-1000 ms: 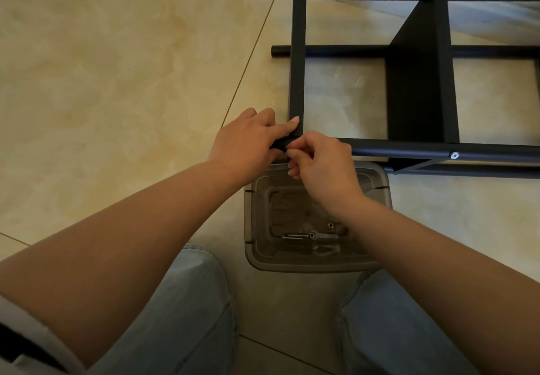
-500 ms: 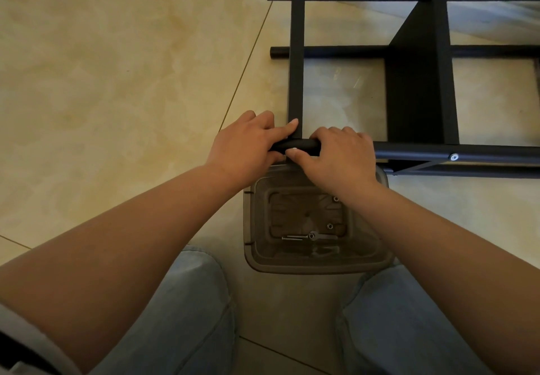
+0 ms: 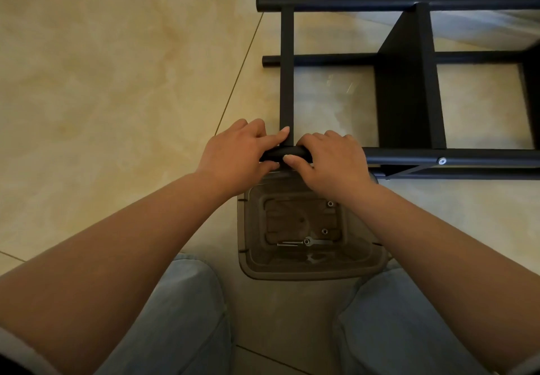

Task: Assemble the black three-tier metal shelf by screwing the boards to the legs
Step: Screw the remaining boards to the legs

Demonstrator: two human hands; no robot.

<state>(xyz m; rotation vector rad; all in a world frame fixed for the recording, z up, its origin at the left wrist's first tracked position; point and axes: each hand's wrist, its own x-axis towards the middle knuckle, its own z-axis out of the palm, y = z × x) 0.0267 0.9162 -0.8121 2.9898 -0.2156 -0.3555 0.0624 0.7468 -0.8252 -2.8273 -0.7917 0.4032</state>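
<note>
The black metal shelf lies on its side on the tiled floor, with its round legs running left to right. My left hand (image 3: 236, 155) grips the end of the near leg (image 3: 455, 157), its index finger laid against the end board (image 3: 286, 76) where board and leg meet. My right hand (image 3: 330, 158) wraps over the same leg just right of that joint, thumb underneath. A middle board (image 3: 409, 88) stands between the legs, and a silver screw head (image 3: 442, 161) shows in the near leg beside it.
A translucent grey plastic bin (image 3: 306, 269) stands on the floor between my knees, under my hands. In it lie a small wrench (image 3: 314, 241), a long screw and a couple of nuts. The far leg (image 3: 380, 2) runs close to the wall base.
My right hand went from pinching at the joint to wrapping over the near leg. My left hand has kept its grip at the leg's end.
</note>
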